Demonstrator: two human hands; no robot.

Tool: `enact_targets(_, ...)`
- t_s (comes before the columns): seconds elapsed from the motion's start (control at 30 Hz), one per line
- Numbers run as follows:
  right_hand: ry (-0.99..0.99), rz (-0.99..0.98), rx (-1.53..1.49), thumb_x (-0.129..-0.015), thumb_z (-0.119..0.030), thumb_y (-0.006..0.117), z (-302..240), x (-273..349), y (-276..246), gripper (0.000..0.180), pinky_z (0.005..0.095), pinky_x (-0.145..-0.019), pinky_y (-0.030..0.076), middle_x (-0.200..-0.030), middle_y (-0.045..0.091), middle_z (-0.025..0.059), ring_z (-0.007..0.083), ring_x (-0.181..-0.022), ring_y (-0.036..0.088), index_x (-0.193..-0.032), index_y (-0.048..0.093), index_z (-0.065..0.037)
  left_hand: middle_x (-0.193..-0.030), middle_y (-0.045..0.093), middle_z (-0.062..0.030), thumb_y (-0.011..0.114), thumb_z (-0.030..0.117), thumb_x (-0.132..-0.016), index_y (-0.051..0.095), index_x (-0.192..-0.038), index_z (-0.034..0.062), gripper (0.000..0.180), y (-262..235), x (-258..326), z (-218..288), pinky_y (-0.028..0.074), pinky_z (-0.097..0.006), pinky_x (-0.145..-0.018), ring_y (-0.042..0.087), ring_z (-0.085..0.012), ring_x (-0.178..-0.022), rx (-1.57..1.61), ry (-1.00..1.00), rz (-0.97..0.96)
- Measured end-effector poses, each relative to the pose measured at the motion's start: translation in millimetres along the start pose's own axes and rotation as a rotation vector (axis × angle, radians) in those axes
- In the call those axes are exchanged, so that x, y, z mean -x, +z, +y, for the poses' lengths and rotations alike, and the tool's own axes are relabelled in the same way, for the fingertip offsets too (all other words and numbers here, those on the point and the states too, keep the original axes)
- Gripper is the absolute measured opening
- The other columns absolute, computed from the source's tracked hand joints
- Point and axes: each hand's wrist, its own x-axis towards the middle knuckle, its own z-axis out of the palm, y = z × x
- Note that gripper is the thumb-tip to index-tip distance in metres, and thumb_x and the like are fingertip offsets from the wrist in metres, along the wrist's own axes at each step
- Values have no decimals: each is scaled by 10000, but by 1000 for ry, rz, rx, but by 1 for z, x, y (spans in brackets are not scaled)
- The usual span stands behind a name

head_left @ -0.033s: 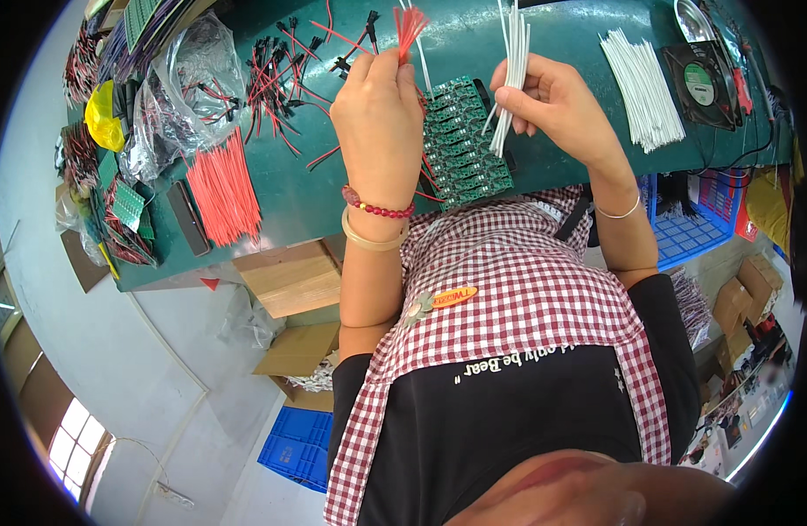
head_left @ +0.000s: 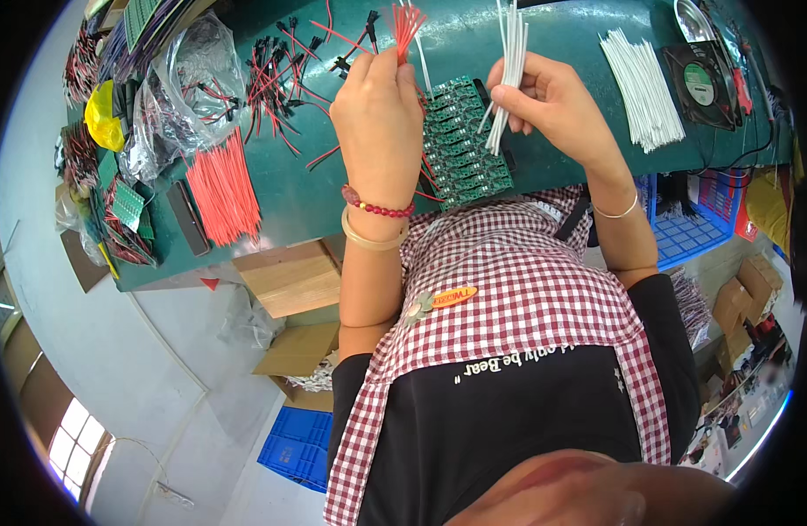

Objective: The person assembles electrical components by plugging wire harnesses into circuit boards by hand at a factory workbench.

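Observation:
My left hand (head_left: 377, 114) is closed around a small bunch of red wires (head_left: 407, 31), whose ends fan out above the fingertips. In my right hand (head_left: 552, 105) a bundle of white wires (head_left: 511, 66) stands nearly upright, pinched between thumb and fingers. One or two white strands splay away from that bundle. Between the two hands a panel of green circuit boards (head_left: 469, 145) lies on the green tabletop (head_left: 290, 197), partly covered at its left by my left hand. A few red wires lie along the panel's left edge.
Left on the table are a pile of red wires (head_left: 224, 193), red-black connector leads (head_left: 272, 79), a clear plastic bag (head_left: 189, 88) and a dark bar (head_left: 189, 217). At right lie more white wires (head_left: 642, 92) beside a black fan (head_left: 701, 85). A blue crate (head_left: 693, 232) stands below the table's right end.
The white bundle and my right hand have shifted very slightly left. The red wire ends have tipped a little to the left.

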Motion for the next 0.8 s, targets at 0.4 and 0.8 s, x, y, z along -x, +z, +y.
enact_targets(0.4,-114,89,89,-887,-123,622,12,-30,31,124,189,-518,434,-725,597,-16,40,-578,535,-961,629,-24,-782,617,-111,637,16,-839,635,-904,-38,85,-14,1,14,460,-301,-532,590,-200,-587,319,-32,174)
enact_targets(0.8,-148,76,168,-879,-115,625,10,-34,33,119,197,-513,434,-693,586,-18,39,-558,523,-941,631,-14,-822,606,-94,645,43,-851,641,-939,-24,110,-28,18,30,465,-296,-523,596,-193,-604,204,-90,129)
